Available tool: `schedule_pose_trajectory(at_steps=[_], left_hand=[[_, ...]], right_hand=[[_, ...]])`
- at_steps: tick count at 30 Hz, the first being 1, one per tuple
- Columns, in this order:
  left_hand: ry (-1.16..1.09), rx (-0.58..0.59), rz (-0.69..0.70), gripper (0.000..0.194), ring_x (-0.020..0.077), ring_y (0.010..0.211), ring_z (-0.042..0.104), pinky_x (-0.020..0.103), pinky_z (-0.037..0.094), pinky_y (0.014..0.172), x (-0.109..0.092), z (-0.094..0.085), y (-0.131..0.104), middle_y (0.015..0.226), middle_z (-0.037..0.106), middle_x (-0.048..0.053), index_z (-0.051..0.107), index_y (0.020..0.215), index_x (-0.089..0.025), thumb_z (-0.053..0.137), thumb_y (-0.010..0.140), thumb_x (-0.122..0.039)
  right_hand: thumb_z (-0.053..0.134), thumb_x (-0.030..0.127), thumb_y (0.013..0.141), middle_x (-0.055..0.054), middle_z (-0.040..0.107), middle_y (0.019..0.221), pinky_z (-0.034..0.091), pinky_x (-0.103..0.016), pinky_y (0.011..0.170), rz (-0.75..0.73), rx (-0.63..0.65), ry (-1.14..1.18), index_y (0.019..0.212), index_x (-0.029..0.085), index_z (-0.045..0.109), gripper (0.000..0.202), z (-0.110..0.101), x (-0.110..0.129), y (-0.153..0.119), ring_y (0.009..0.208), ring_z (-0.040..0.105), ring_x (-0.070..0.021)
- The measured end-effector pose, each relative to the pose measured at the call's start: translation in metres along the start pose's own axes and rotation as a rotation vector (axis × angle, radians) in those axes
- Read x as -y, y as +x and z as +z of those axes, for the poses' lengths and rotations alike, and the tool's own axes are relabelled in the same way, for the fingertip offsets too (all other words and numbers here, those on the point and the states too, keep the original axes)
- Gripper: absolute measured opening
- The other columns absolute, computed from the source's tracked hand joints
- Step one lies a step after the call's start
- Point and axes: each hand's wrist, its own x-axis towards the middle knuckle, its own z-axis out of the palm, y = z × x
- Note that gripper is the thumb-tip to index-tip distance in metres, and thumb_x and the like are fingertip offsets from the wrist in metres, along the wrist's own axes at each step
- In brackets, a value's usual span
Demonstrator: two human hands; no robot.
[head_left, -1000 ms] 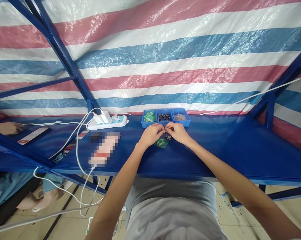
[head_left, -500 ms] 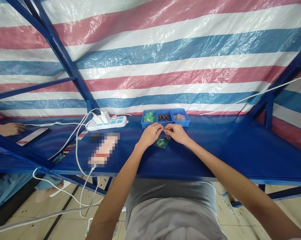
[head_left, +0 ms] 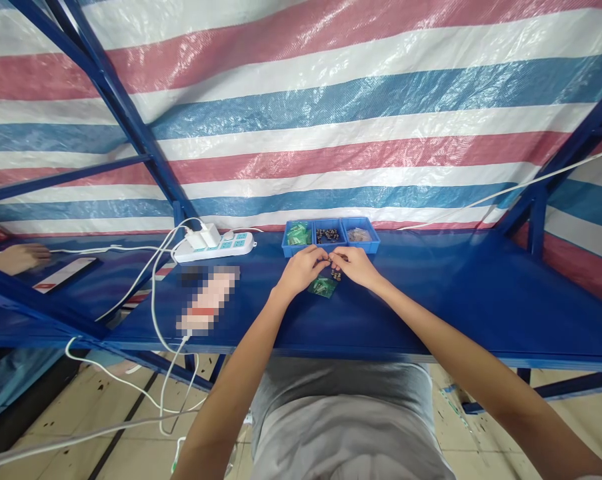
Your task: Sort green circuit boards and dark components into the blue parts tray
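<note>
My left hand [head_left: 303,268] and my right hand [head_left: 353,265] meet over the blue table, fingertips pinched together around something tiny that I cannot make out. Just below them lies a small green packet [head_left: 323,287] with pale pieces in it. A little heap of dark and brass-coloured small parts [head_left: 335,275] sits under my right fingers. Behind the hands stands a blue three-part bin [head_left: 295,251]. Its left section holds green packets [head_left: 299,233], the middle one dark small parts [head_left: 327,235], the right one clear packets [head_left: 359,235].
A white power strip [head_left: 215,248] with plugged-in chargers stands left of the bin. Near it lies a blurred-out phone-like object [head_left: 208,300] on a white cable [head_left: 153,293]. At far left another person's hand [head_left: 23,257] rests beside a phone [head_left: 65,275]. Blue frame posts [head_left: 131,113] rise behind.
Both hands stay nearly in place, with only a slight shift of the fingers. The other person's leg below the table at left has moved partly out of sight.
</note>
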Motion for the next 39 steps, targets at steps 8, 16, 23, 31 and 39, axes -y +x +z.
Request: schedule_pose_trajectory(at_steps=[8,16,23,31,39], left_hand=[[0.0,-0.023,-0.01,0.017,0.0177,0.088,0.062,0.028,0.047,0.078,-0.0025,-0.0013,0.0002,0.102,0.065,0.003,0.065,0.1,-0.022,0.051,0.1,-0.032],[0.0,-0.05,-0.017,0.022,0.019,0.096,0.064,0.029,0.049,0.085,-0.0026,-0.0005,0.0006,0.107,0.065,0.005,0.063,0.109,-0.023,0.045,0.104,-0.034],[-0.002,-0.064,-0.031,0.025,0.0196,0.1,0.064,0.03,0.05,0.089,-0.0012,0.0013,0.0003,0.112,0.064,0.006,0.063,0.114,-0.022,0.041,0.105,-0.031],[0.002,-0.07,-0.017,0.031,0.0191,0.099,0.065,0.029,0.05,0.091,-0.002,0.0011,0.0004,0.109,0.065,0.007,0.064,0.115,-0.022,0.036,0.107,-0.032],[0.001,-0.072,0.001,0.027,0.0194,0.098,0.065,0.029,0.05,0.087,0.002,0.0033,0.0001,0.109,0.066,0.006,0.064,0.115,-0.022,0.039,0.105,-0.028]], right_hand=[[0.045,0.026,0.098,-0.001,0.072,0.072,0.049,-0.026,0.068,-0.01,0.013,-0.033,0.07,0.02,0.059,0.032,0.0005,-0.001,0.001,0.066,0.067,-0.0158],[0.044,0.027,0.099,-0.001,0.072,0.072,0.048,-0.025,0.067,-0.023,0.029,-0.043,0.072,0.021,0.059,0.031,0.0009,-0.0005,0.0006,0.065,0.066,-0.015],[0.05,0.028,0.095,-0.002,0.072,0.073,0.049,-0.026,0.066,-0.004,0.032,0.001,0.075,0.02,0.06,0.024,0.0016,0.0008,-0.0011,0.067,0.068,-0.016],[0.048,0.027,0.096,-0.002,0.073,0.074,0.046,-0.026,0.061,-0.028,0.042,-0.047,0.075,0.02,0.059,0.025,0.0043,0.0046,-0.0045,0.059,0.065,-0.015],[0.048,0.034,0.098,-0.001,0.07,0.07,0.043,-0.028,0.061,-0.075,0.021,-0.091,0.073,0.02,0.058,0.03,0.0018,0.0063,-0.0045,0.056,0.06,-0.015]])
